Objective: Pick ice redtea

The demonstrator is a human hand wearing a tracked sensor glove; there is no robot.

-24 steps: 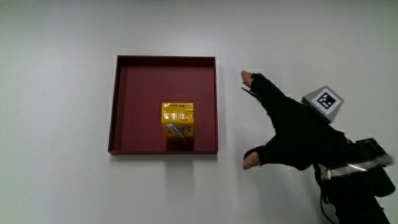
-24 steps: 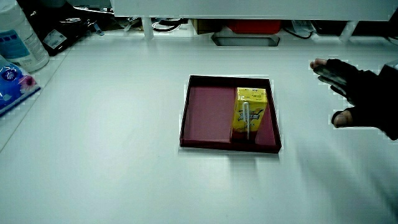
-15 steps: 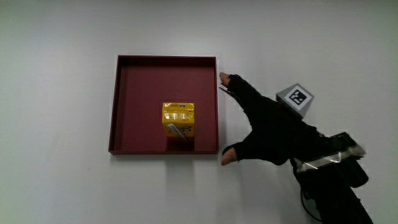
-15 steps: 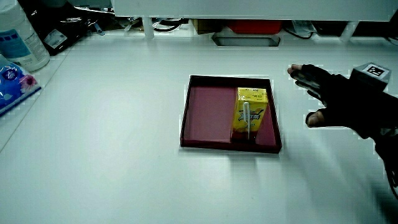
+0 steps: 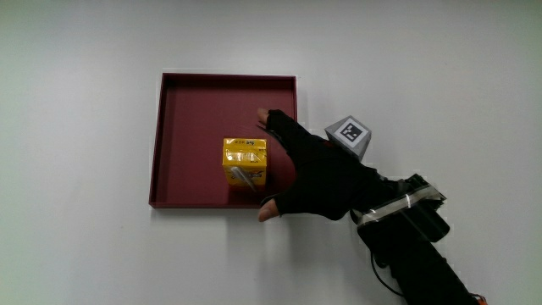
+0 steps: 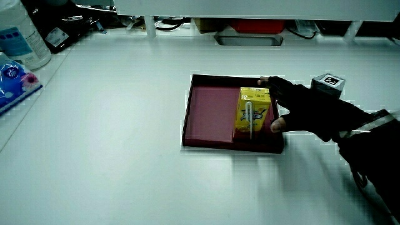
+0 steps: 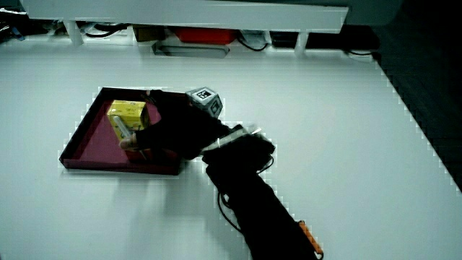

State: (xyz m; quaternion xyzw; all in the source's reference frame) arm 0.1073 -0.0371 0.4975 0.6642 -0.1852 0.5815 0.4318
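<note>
Yellow was the colour of the ice redtea (image 5: 245, 159), a small drink carton with a straw fixed on its front face, and it stood upright inside the dark red tray (image 5: 195, 110), close to the tray wall that was nearest to the person. If the tray was read as a clock face from above, the carton sat at about five o'clock from the tray's centre. The hand (image 5: 315, 174) had changed the most: less than a second before it was over the bare white table (image 5: 85, 254) well apart from the tray, then at the tray's rim, and now it reached over the rim and was just beside the carton, at about three o'clock from it. The fingers (image 5: 277, 121) were spread wide, with the thumb (image 5: 269, 210) near the tray's near wall, and they held nothing; in a side view the hand (image 6: 299, 109) seemed to bracket the carton (image 6: 252, 112), but I could not tell whether it touched it. The carton itself and the tray had not moved. I judged that the reach was nearly finished and the grasp was not yet made, so closing the fingers around the carton was the step in hand. Counted: one carton, one tray, one gloved hand with one patterned cube (image 5: 350, 134) on its back. In the side view also one bottle (image 6: 22, 34) stood at the table's edge, well apart from the tray.
</note>
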